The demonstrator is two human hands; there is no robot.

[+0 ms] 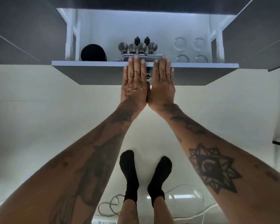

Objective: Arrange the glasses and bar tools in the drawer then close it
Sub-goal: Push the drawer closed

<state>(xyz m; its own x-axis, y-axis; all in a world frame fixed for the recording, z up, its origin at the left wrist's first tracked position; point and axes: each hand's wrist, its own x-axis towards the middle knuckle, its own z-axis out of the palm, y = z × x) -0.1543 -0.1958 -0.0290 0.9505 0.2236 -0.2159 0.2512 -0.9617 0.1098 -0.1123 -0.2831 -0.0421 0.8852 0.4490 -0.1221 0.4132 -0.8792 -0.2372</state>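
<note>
A white drawer stands partly pulled out below me, its grey front panel point(95, 75) facing me. My left hand point(135, 81) and my right hand point(162, 81) lie flat side by side against the middle of that panel, fingertips over its top edge, holding nothing. A metal knob point(148, 76) shows between them. Inside the drawer are a black cup point(93, 52) at the left, several steel jiggers point(137, 48) and two black pourers point(141, 40) in the middle, a steel tool point(125, 57) lying behind my fingers, and several clear glasses point(190, 50) at the right.
Grey cabinet fronts point(23, 38) flank the drawer on both sides. Below lies a pale floor point(47, 102) with my feet in black socks point(145, 175). A white cable point(110, 206) and a clear bag lie on the floor near my feet.
</note>
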